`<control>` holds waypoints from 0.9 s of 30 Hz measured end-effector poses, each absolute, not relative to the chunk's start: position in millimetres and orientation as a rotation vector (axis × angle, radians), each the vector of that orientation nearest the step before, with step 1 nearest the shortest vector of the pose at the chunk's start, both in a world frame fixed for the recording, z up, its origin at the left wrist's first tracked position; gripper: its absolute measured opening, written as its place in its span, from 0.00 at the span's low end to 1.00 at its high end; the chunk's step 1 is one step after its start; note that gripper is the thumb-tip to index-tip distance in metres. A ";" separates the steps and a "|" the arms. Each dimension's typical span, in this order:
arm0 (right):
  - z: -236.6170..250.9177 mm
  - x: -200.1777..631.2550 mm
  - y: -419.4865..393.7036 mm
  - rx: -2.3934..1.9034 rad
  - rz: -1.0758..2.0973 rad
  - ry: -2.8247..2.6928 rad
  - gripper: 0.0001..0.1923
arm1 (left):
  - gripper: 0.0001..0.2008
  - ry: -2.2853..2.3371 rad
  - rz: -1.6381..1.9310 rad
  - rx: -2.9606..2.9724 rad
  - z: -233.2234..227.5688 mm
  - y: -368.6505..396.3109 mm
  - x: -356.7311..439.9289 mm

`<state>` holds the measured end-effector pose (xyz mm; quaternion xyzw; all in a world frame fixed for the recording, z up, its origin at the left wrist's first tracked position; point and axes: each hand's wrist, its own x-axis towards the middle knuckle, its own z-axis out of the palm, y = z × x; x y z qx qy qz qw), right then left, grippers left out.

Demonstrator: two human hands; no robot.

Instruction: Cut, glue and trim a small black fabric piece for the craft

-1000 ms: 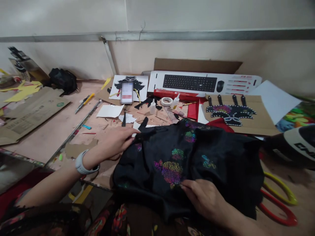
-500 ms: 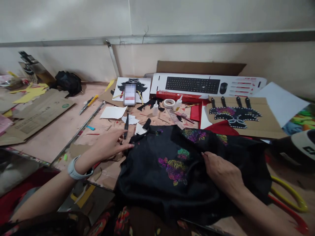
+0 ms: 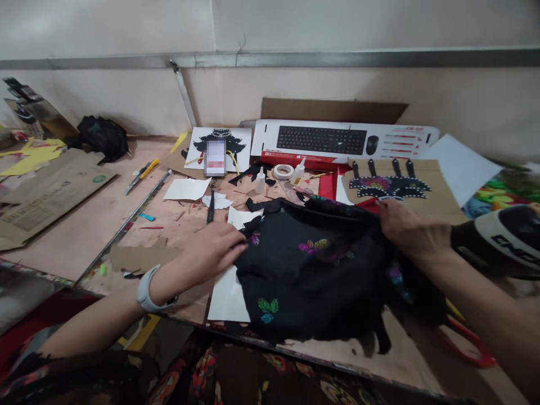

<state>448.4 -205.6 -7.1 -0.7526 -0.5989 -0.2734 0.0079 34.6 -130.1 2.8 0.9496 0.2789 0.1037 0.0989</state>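
Black cloth (image 3: 312, 275) with bright patches lies bunched at the near table edge — right hand (image 3: 407, 230) pinches its far-right edge, left hand (image 3: 215, 250) presses flat, fingers extended; spreading looks half done.

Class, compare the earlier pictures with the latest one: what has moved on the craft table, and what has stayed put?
The right hand left the near edge of the black sequinned fabric and now grips its far right edge. The fabric has bunched up, uncovering a white paper sheet. The left hand stays pressed on its left edge. The keyboard box, tape roll and phone are unmoved.
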 end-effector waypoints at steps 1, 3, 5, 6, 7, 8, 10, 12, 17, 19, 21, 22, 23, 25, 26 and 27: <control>-6.0 450.0 -199.6 -2.415 -0.835 -1.818 0.26 | 0.16 0.655 0.272 2.812 -0.4 -137.8 40.2; -3.6 451.9 -189.7 -2.477 -0.804 -1.766 0.30 | 0.20 0.322 0.186 2.804 -9.7 -153.3 49.8; 0.1 453.6 -182.3 -2.490 -0.777 -1.776 0.34 | 0.28 0.092 0.079 2.812 -21.7 -165.7 56.1; 2.4 454.6 -179.3 -2.491 -0.763 -1.787 0.35 | 0.32 0.041 0.031 2.821 -28.1 -169.9 58.0; 4.7 456.0 -176.6 -2.496 -0.751 -1.786 0.37 | 0.35 0.025 -0.002 2.835 -34.4 -172.4 59.1; 6.7 457.8 -174.0 -2.497 -0.737 -1.788 0.39 | 0.38 0.041 -0.019 2.852 -40.2 -173.2 59.4; 8.5 462.8 -168.9 -2.481 -0.732 -1.784 0.42 | 0.41 0.120 -0.006 2.895 -49.1 -170.2 58.8; 5.9 469.7 -163.4 -2.434 -0.762 -1.759 0.42 | 0.43 0.208 0.015 2.934 -53.8 -162.6 57.7; -10.8 488.7 -151.7 -2.277 -0.859 -1.633 0.24 | 0.35 0.312 -0.013 3.039 -52.1 -144.5 58.4; -11.3 489.8 -154.7 -2.256 -0.889 -1.623 0.19 | 0.26 0.268 0.043 3.083 -49.8 -142.0 59.9; -5.0 480.8 -166.2 -2.202 -0.921 -1.622 0.19 | 0.17 0.178 0.131 3.121 -47.9 -141.1 61.3; 0.0 471.4 -175.1 -2.163 -0.927 -1.618 0.18 | 0.14 0.133 0.166 3.140 -47.2 -140.7 61.7; 5.3 458.8 -185.8 -2.066 -0.914 -1.593 0.17 | 0.12 0.100 0.187 3.158 -46.7 -140.2 62.1; 13.5 425.5 -209.9 -1.840 -0.705 -1.608 0.15 | 0.12 0.080 0.191 3.193 -45.8 -138.7 62.3; 14.8 406.7 -221.9 -1.755 -0.511 -1.620 0.13 | 0.12 0.083 0.188 3.206 -45.2 -137.5 62.1; 13.3 387.9 -232.9 -1.685 -0.271 -1.610 0.11 | 0.12 0.089 0.188 3.218 -44.4 -136.0 61.6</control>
